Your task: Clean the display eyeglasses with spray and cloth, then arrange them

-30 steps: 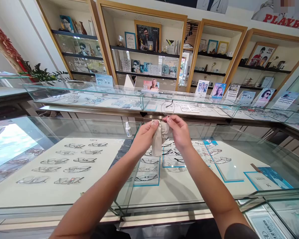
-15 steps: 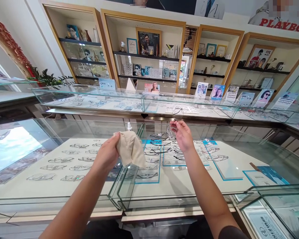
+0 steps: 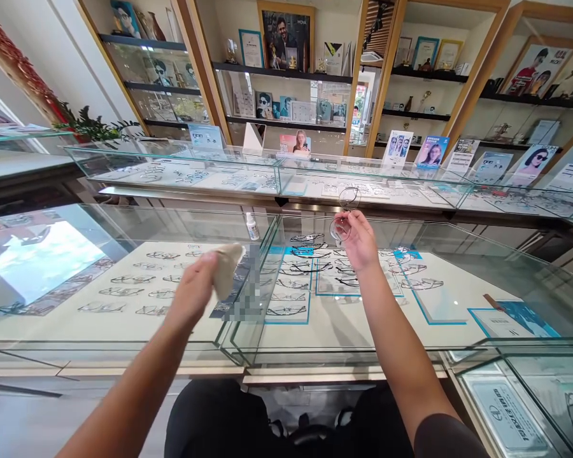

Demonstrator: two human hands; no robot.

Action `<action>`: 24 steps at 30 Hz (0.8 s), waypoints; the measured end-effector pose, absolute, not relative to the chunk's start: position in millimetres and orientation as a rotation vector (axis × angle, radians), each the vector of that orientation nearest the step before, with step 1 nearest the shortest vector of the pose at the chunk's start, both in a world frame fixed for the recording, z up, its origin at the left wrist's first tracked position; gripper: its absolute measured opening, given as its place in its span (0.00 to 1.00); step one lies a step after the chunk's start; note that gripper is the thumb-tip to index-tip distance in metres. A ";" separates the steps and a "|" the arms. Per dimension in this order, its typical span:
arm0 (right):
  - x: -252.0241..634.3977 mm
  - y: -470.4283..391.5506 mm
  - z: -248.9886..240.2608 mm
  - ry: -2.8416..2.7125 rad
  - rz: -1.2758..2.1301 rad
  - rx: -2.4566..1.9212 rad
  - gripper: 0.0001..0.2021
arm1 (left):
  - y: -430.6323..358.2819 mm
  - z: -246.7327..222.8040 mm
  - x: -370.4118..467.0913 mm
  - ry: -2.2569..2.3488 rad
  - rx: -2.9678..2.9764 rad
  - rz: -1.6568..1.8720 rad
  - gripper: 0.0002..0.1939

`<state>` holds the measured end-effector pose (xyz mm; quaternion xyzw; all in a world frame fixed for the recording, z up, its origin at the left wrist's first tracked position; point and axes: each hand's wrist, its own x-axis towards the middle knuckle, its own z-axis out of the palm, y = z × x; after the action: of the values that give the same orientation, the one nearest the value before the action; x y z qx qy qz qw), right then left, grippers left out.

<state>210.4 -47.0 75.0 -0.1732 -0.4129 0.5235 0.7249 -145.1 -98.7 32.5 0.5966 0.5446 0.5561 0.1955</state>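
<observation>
In my left hand (image 3: 193, 289) is a beige cleaning cloth (image 3: 228, 270), gripped between thumb and fingers and hanging off to the right, over the glass counter. My right hand (image 3: 360, 242) pinches a pair of thin-rimmed round eyeglasses (image 3: 350, 198) near the middle, raised above the counter. One lens points up and away, the other sits lower beside my fingers. The cloth and the eyeglasses are well apart. Behind the cloth, a small white spray bottle (image 3: 252, 227) stands upright on the glass top.
Rows of spectacle frames (image 3: 289, 310) lie inside the glass display case (image 3: 344, 359) below my hands. A second glass counter (image 3: 181, 152) runs across behind, with upright advert cards (image 3: 398, 148) on it. Wooden shelves line the back wall. A plant (image 3: 93, 124) stands at far left.
My left hand with the cloth has moved left, away from the eyeglasses, and the cloth has swung and folded over. My right hand keeps the eyeglasses raised. The camera has tilted down.
</observation>
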 end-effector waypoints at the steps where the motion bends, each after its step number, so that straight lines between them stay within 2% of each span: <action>1: 210.4 -47.0 75.1 -0.909 1.156 -0.384 0.12 | -105.2 26.7 -126.6 1.502 1.740 1.461 0.31; 3: 210.9 -46.7 75.2 -0.907 1.154 -0.398 0.12 | -117.5 10.8 -87.5 1.433 1.856 1.315 0.32; 8: 212.7 -45.9 76.5 -0.913 1.147 -0.438 0.11 | -136.6 -33.8 -21.8 1.240 2.436 0.487 0.35; 12: 212.1 -47.4 78.9 -0.928 1.167 -0.443 0.13 | -135.2 -34.4 -16.3 1.258 2.587 0.301 0.35; 15: 212.5 -49.9 82.4 -0.971 1.185 -0.448 0.14 | -122.5 -3.9 -23.4 1.226 2.633 0.310 0.30; 18: 217.7 -53.5 91.1 -1.057 1.186 -0.498 0.13 | -103.1 45.8 -30.2 1.183 2.686 0.473 0.27; 21: 228.5 -57.8 108.8 -1.208 1.175 -0.571 0.13 | -84.3 101.1 -32.2 1.172 2.744 0.786 0.25; 24: 240.3 -60.2 133.3 -1.390 1.155 -0.639 0.10 | -69.3 147.8 -27.1 1.116 2.824 1.258 0.22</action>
<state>240.3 -60.2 133.3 -0.2727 -0.5933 0.4929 0.5751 -27.1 -69.3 147.8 0.8569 0.3386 0.3818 -0.0726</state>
